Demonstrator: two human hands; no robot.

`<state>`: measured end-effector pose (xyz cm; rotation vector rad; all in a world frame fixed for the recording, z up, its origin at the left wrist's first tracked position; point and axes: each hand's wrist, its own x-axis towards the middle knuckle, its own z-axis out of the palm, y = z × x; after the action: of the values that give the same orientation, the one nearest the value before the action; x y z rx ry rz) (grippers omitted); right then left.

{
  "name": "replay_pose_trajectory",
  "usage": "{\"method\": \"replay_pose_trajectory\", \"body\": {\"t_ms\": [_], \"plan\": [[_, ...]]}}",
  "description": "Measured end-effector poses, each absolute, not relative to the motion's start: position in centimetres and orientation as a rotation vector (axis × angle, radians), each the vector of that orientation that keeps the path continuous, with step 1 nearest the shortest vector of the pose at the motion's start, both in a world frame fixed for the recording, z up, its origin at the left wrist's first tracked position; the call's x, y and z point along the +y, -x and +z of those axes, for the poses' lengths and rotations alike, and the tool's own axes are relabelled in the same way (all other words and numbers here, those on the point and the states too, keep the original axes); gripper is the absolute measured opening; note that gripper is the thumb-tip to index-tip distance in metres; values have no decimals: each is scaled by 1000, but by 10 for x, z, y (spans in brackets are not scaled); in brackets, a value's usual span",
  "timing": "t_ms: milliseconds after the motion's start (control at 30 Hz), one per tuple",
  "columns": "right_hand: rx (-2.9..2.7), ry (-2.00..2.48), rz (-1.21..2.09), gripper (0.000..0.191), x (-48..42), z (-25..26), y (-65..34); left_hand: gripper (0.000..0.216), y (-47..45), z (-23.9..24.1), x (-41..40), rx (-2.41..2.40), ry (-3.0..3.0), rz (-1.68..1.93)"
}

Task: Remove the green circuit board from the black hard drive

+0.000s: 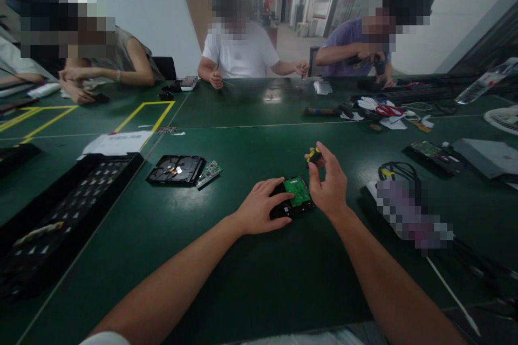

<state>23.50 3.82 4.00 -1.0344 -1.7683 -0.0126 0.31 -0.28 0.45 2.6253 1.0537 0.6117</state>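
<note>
A black hard drive [292, 202] with a green circuit board on top lies on the dark green table [251, 269] in front of me. My left hand [261, 209] grips its left end, fingers wrapped around the edge. My right hand [329, 183] hovers at its right side, closed on a small screwdriver [314, 156] with a yellow and black handle, held upright over the board.
An opened drive [176, 168] and a loose green board [210, 172] lie to the left. A black tray [60, 210] sits at far left. Cables, boards and a grey box [485, 156] crowd the right. Three people work at the far side.
</note>
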Motion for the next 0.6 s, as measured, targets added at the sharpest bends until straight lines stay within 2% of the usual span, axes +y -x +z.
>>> {"method": "replay_pose_trajectory", "body": {"t_ms": [167,367,600], "plan": [[-1781,1016,-19,61,38,41,-233,65,-3,6,-3,1054,-2623,621],[-1768,1047,-61,55,38,41,-235,66,-3,6,-3,1050,-2622,615],[-1816,1026,0,63,36,43,-233,65,-2,4,-3,1057,-2632,611]]}}
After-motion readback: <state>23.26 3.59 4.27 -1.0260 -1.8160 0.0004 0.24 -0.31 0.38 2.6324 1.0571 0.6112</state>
